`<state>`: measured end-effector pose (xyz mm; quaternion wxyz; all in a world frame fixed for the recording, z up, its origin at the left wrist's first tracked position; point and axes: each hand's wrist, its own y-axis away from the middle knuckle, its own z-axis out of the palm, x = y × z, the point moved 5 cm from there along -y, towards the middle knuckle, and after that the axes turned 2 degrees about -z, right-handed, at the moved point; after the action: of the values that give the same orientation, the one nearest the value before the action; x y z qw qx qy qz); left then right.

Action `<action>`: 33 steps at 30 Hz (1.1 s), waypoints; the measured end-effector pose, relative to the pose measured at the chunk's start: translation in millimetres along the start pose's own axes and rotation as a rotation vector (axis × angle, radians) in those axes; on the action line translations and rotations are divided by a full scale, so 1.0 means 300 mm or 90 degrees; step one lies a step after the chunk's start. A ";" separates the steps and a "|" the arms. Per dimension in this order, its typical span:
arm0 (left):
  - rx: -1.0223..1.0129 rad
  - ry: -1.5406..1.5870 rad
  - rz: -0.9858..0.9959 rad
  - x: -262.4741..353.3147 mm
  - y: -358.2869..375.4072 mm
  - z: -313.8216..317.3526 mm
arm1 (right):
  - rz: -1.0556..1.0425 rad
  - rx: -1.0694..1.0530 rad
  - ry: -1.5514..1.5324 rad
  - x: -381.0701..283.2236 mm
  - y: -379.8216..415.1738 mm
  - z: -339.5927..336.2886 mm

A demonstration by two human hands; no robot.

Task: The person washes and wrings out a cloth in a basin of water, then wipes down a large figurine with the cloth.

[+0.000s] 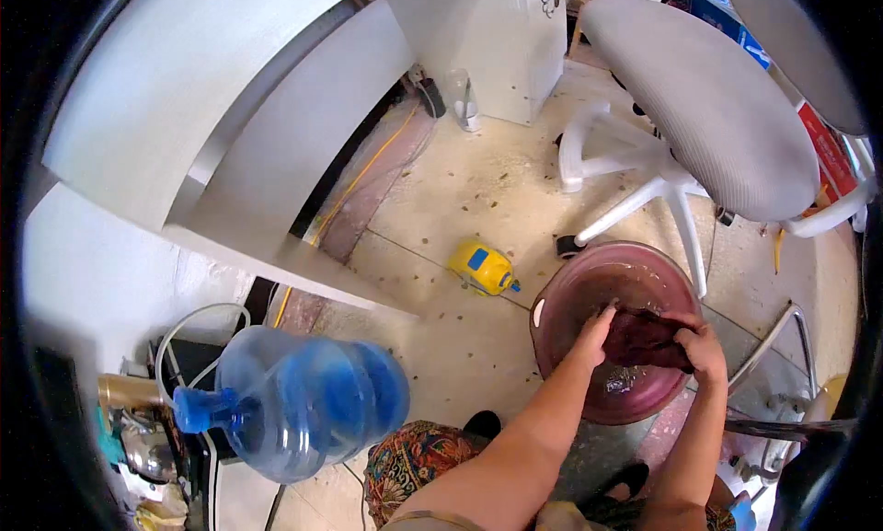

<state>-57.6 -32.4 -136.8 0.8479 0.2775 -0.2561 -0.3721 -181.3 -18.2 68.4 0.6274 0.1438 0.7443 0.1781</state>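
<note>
Multicoloured patterned fabric [423, 467] covers the person's lap at the bottom of the frame, with a black shoe [483, 424] just beyond it. At lower left is a clear blue water jug [313, 402], its capped neck toward the left edge and a pale tube [204, 308] looping beside it. A chrome tubular frame [802, 342] stands at lower right, near the right forearm.

Right of centre, the left hand [596, 336] grips the left end of a dark maroon cloth [639, 338], and the right hand [703, 349] has its fingers closed around the right end. The cloth stretches bunched between them, inside the rim of a pinkish-maroon basin [566, 388] holding water; whether its underside is wet through contact I cannot tell.

A yellow bottle [480, 266] with a blue cap lies on the floor left of the basin. The white base [635, 163] of a grey office chair [708, 98] crowds the basin's far rim, at upper right. Farther off, a clear bottle [464, 103] stands beside a white cabinet [487, 52] at top centre.
</note>
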 end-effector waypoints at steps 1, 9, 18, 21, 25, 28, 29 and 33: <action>0.088 -0.104 0.066 0.039 0.040 -0.003 | -0.014 0.021 0.057 0.043 -0.018 -0.021; 0.475 -0.669 0.501 0.222 0.209 0.032 | -0.037 -0.014 0.244 0.271 -0.114 -0.064; 0.484 -0.719 0.657 0.295 0.303 0.044 | 0.040 0.079 -0.113 0.223 -0.093 -0.084; 0.458 -0.723 0.525 0.310 0.341 0.091 | -0.014 0.083 -0.054 0.301 -0.161 -0.132; 0.335 -0.663 0.606 0.359 0.333 0.142 | -0.084 0.139 -0.044 0.204 -0.138 -0.140; 0.329 -0.823 0.633 0.392 0.356 0.189 | -0.119 0.160 -0.006 0.129 -0.122 -0.142; 0.322 -0.840 0.624 0.398 0.341 0.180 | -0.110 0.223 0.114 0.095 -0.108 -0.147; 0.336 -0.962 0.528 0.390 0.309 0.162 | -0.121 0.304 0.404 0.073 -0.108 -0.143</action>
<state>25.9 -83.6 -14.0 0.4281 0.0299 -0.9020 -0.0486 -227.1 -41.3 41.1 0.3294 0.1538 0.9313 -0.0233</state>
